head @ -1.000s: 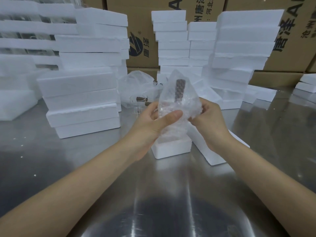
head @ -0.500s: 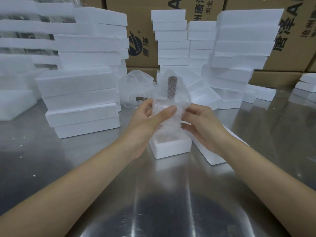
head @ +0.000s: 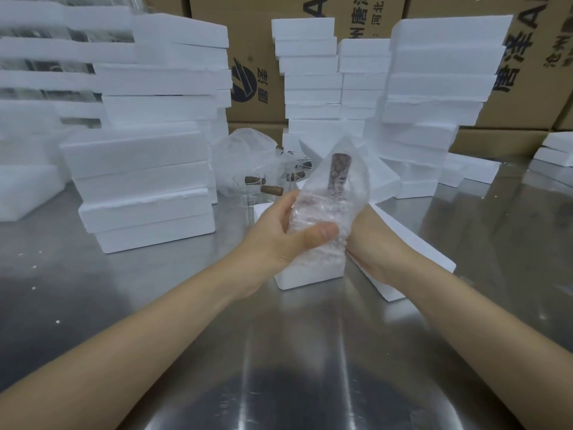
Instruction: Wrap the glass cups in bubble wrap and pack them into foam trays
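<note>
Together our left hand [head: 280,240] and right hand [head: 375,246] grip one bubble-wrapped cup [head: 328,209] above one foam tray [head: 310,277]. Behind it, about three bare cups [head: 257,190] stand on the worktop [head: 155,305].

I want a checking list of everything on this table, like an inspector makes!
Surface: shiny metal table, white crumbs on it.
Job's things: bubble-wrapped cup held upright over a small foam tray; bare glass cups behind.
Clutter: loose bubble wrap; foam lid lying at the right.
Hands: left hand and right hand both grip the wrapped cup.
Cables: nothing seen.
Surroundings: foam tray stacks, cardboard boxes.
</note>
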The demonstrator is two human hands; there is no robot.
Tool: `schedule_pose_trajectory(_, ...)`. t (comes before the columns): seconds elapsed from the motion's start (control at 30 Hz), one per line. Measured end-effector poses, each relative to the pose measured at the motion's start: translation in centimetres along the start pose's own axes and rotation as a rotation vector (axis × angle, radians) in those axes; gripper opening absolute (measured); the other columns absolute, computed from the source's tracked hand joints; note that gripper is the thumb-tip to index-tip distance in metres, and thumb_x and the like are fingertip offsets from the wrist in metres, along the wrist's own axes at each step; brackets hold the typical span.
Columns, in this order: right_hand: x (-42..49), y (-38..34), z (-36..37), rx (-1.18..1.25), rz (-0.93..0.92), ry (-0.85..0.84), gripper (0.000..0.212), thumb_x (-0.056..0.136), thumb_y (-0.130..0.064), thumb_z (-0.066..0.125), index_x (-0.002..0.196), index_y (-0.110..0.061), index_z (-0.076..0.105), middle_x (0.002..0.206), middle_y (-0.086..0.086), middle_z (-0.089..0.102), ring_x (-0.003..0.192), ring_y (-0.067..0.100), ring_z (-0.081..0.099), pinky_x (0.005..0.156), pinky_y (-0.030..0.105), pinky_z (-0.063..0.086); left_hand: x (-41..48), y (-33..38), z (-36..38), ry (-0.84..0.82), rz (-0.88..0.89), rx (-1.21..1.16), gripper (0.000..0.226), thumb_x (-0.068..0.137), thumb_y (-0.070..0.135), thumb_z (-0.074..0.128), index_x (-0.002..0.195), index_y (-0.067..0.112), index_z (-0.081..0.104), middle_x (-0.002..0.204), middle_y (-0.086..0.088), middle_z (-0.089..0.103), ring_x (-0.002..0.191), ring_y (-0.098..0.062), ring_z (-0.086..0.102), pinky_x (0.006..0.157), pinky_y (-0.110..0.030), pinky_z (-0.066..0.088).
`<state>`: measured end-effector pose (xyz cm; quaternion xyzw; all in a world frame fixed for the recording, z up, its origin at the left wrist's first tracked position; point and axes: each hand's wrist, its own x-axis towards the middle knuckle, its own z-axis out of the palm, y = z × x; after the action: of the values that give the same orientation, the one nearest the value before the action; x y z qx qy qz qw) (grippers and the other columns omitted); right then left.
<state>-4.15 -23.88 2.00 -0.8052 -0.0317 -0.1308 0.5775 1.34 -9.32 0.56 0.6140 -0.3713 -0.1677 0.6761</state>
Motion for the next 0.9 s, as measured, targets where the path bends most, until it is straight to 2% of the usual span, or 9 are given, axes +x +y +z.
schedule_pose_trajectory(0.1,0.3,-0.9,0.1,0.164,0.026,0.042,0.031,0.093,-0.007,0.056,0.124,-0.005,0.054,0.120,0.020,0.063,0.110,0.036,0.062,0.097,0.055,0.048,0.2,0.6,0.5,0.104,0.028,-0.132,0.076,0.059,0.040,0.081,0.126,0.014,0.054,0.117,-0.007,0.069,0.104,-0.022,0.067,0.082,-0.032,0.054)
schedule_pose_trajectory(0.23,0.0,-1.9,0.6,0.487,0.051,-0.061,0.055,0.092,-0.040,0.057,0.140,-0.017,0.041,0.131,0.009,0.059,0.114,0.026,0.062,0.101,0.041,0.047,0.4,1.3,0.1,0.292,0.127,-0.241,0.113,0.049,0.058,0.086,0.135,0.000,0.042,0.129,-0.019,0.059,0.118,-0.034,0.059,0.105,-0.049,0.042)
schedule_pose_trajectory(0.33,-0.3,-1.3,1.5,0.475,0.039,-0.130,0.066,0.087,-0.033,0.063,0.144,-0.019,0.033,0.129,0.005,0.062,0.115,0.024,0.063,0.098,0.039,0.051,0.3,0.9,0.5,0.262,0.096,-0.139,0.121,0.046,0.075,0.075,0.137,0.005,0.039,0.132,-0.018,0.057,0.122,-0.033,0.056,0.108,-0.053,0.038)
schedule_pose_trajectory(0.43,-0.2,-1.0,1.2,0.495,0.020,-0.003,0.076,0.077,-0.029,0.074,0.141,-0.020,0.034,0.123,0.008,0.066,0.107,0.023,0.067,0.088,0.035,0.055,0.3,1.2,0.6,0.172,0.089,-0.066,0.118,0.047,0.088,0.061,0.137,0.014,0.045,0.128,-0.008,0.063,0.120,-0.024,0.059,0.108,-0.048,0.039)
schedule_pose_trajectory(0.53,-0.3,-0.9,1.1,0.150,-0.083,0.157,0.077,0.069,-0.033,0.084,0.131,-0.032,0.040,0.118,-0.006,0.063,0.098,0.007,0.067,0.076,0.021,0.053,0.5,2.2,-0.1,0.213,0.091,-0.164,0.113,0.051,0.081,0.068,0.137,0.011,0.046,0.130,-0.010,0.061,0.122,-0.028,0.057,0.107,-0.049,0.040)
schedule_pose_trajectory(0.63,-0.8,-0.6,2.5,-0.225,-0.252,0.220,0.078,0.061,-0.035,0.087,0.120,-0.039,0.037,0.114,-0.023,0.051,0.100,-0.009,0.055,0.077,0.008,0.046,0.5,2.1,-0.3,0.343,0.067,-0.366,0.066,0.070,0.048,0.076,0.119,0.008,0.057,0.110,-0.008,0.070,0.108,-0.027,0.066,0.089,-0.043,0.055)
schedule_pose_trajectory(0.77,-1.2,0.1,3.3,-0.435,-0.415,0.250,0.083,0.061,-0.032,0.087,0.129,-0.029,0.040,0.111,-0.014,0.041,0.096,-0.014,0.042,0.082,-0.001,0.033,0.7,1.3,-0.5,0.369,-0.147,-0.511,0.038,0.083,0.039,0.065,0.112,0.015,0.063,0.096,-0.004,0.068,0.084,-0.019,0.069,0.070,-0.032,0.057)
schedule_pose_trajectory(0.83,-1.3,0.1,3.5,-0.490,-0.435,0.256,0.085,0.062,-0.027,0.088,0.133,-0.019,0.041,0.113,-0.009,0.038,0.093,-0.011,0.039,0.082,0.002,0.036,0.9,0.9,-0.8,0.359,-0.175,-0.558,0.022,0.090,0.033,0.059,0.090,0.018,0.073,0.084,-0.001,0.071,0.071,-0.014,0.070,0.060,-0.026,0.057)
schedule_pose_trajectory(0.9,-1.4,0.2,3.7,-0.482,-0.451,0.253,0.084,0.062,-0.023,0.088,0.133,-0.016,0.043,0.115,-0.006,0.039,0.094,-0.008,0.039,0.082,0.006,0.038,1.2,0.9,-0.6,0.352,-0.155,-0.666,0.041,0.095,0.021,0.053,0.059,0.021,0.074,0.069,0.003,0.071,0.062,-0.010,0.070,0.051,-0.020,0.053)
